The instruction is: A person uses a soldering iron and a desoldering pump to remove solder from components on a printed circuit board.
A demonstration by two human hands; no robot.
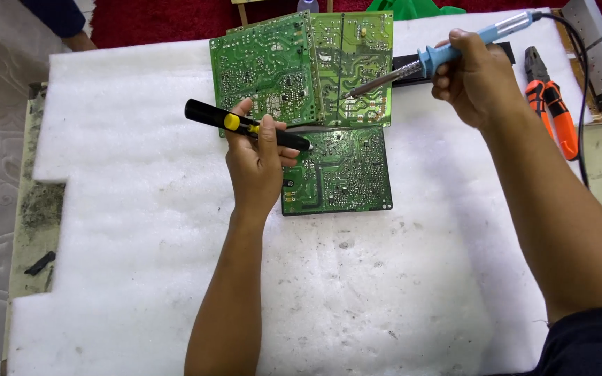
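Observation:
My left hand (258, 161) grips a black tool with a yellow button (231, 123), a pump-type solder remover held level, its tip resting over a green circuit board (343, 174). My right hand (475, 78) holds a blue-handled soldering iron (447, 52); its metal tip points down-left onto a second green board (353, 63). A third green board (263, 66) overlaps that one on the left. All three boards lie solder side up on a white foam sheet (141, 264).
Orange-handled pliers (552, 104) lie at the right edge of the foam. The iron's black cord runs down the right side. A black bar (412, 73) lies behind the boards. A small black piece (40, 263) rests on the left ledge. Red carpet lies beyond.

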